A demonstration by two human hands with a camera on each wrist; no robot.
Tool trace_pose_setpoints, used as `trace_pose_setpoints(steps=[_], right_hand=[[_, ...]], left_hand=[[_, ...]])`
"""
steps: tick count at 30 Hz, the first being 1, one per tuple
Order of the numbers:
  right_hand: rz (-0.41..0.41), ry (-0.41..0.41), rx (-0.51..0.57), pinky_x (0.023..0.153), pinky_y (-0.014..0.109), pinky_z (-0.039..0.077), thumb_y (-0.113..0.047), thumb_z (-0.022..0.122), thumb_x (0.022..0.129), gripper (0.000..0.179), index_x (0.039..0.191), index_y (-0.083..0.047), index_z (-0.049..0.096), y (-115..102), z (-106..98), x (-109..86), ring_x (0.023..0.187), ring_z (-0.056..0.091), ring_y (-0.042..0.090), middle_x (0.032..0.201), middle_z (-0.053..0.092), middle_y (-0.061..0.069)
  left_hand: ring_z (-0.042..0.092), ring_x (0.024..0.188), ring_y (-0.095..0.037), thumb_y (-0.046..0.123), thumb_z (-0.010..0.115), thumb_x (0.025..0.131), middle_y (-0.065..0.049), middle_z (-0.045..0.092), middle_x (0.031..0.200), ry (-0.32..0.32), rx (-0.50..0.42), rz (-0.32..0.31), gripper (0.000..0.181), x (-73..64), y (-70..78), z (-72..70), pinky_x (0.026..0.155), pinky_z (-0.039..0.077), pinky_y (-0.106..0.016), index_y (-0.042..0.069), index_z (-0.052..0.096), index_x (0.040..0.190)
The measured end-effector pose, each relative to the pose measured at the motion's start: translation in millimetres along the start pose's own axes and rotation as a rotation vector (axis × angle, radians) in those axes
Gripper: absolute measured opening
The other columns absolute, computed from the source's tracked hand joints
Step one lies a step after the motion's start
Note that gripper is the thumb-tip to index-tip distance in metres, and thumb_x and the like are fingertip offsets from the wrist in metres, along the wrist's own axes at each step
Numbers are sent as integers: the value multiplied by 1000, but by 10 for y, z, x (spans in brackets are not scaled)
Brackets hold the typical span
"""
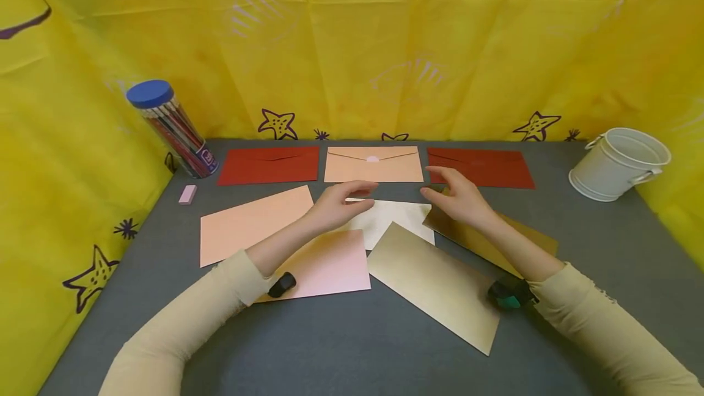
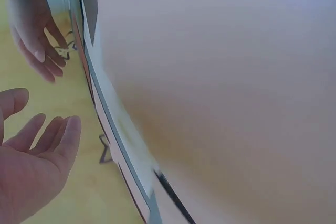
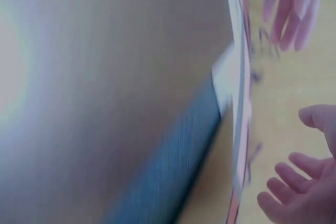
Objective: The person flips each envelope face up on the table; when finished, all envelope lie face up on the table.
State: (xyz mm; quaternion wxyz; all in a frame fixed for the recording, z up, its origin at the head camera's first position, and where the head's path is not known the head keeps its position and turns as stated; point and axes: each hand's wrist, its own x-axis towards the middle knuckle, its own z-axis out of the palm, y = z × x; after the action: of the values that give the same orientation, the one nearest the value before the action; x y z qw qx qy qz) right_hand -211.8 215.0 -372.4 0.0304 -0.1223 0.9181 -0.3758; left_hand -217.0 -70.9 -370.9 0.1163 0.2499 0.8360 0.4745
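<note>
Grey tabletop (image 1: 330, 347) carries eight envelopes, read as a clock with the white envelope (image 1: 401, 212) at its hub and twelve toward the cloth. The left hand (image 1: 342, 205) hangs at ten o'clock and the right hand (image 1: 458, 196) at two, well apart; each holds nothing, its thumb parted from loosely bent fingers, and the wrist views show both raised off the paper. A bronze envelope (image 1: 467, 234) lies at three, beneath the right hand and forearm. A pale gold envelope (image 1: 434, 286) slants away at five, its upper corner lapping over the white one, while a pink envelope (image 1: 332, 264) sits at eight, partly hidden by the left arm, and a plain peach envelope (image 1: 253, 222) at nine. Along the back row rest a red envelope (image 1: 269, 167) at ten, a sealed peach envelope (image 1: 374, 170) at twelve and a dark red envelope (image 1: 484, 170) at two. Farther out, a blue-lidded pencil tub (image 1: 178, 133) stands at ten, a pink eraser (image 1: 187, 194) lies at nine, and a white bucket (image 1: 610, 167) stands between two and three, before yellow starfish-print cloth (image 1: 192, 47).
</note>
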Motion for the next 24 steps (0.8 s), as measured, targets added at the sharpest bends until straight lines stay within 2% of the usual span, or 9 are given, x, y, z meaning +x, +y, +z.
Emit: trace_pose_setpoints(steps=[6, 9, 11, 15, 19, 24], right_hand=[[-174, -126, 24, 104, 53, 37, -27, 63, 96, 54, 142, -3, 47, -319, 393, -38, 132, 43, 34, 143, 48, 14], [-272, -185, -21, 108, 49, 34, -27, 63, 95, 54, 141, -3, 48, -451, 559, -36, 133, 42, 31, 142, 48, 13], [-332, -230, -85, 110, 47, 31, -29, 63, 95, 57, 143, -4, 46, -526, 643, -22, 137, 38, 29, 145, 46, 13], [-446, -318, -193, 114, 44, 25, -37, 59, 97, 61, 148, -8, 41, -669, 765, 46, 144, 27, 25, 152, 39, 10], [-514, -379, -222, 115, 40, 23, -40, 57, 98, 60, 149, -12, 40, -778, 874, 176, 145, 23, 20, 153, 38, 4], [-585, -418, -279, 116, 39, 21, -38, 56, 98, 61, 150, -11, 38, -863, 1036, 387, 146, 22, 21, 155, 35, 7]], left_hand=[[52, 126, -28, 17, 65, 95, -12, 56, 137, 63, 55, -26, 46, -617, -205, -365, 99, 46, -42, 3, 54, 137], [47, 130, -29, 22, 65, 95, -11, 52, 141, 96, 131, -72, 50, -933, -350, -564, 102, 43, -45, 5, 52, 140], [44, 133, -31, 28, 65, 95, -12, 50, 144, 106, 219, -104, 56, -1135, -463, -710, 104, 40, -49, 6, 49, 143], [36, 137, -37, 39, 65, 93, -16, 41, 150, 93, 375, -167, 70, -1507, -662, -1034, 108, 31, -57, 7, 39, 149], [22, 142, -43, 46, 67, 90, -19, 28, 156, 43, 434, -224, 85, -1766, -786, -1308, 109, 20, -64, 8, 27, 154], [11, 144, -46, 49, 72, 84, -23, 17, 158, -29, 474, -239, 99, -1896, -904, -1472, 109, 14, -66, 4, 20, 155]])
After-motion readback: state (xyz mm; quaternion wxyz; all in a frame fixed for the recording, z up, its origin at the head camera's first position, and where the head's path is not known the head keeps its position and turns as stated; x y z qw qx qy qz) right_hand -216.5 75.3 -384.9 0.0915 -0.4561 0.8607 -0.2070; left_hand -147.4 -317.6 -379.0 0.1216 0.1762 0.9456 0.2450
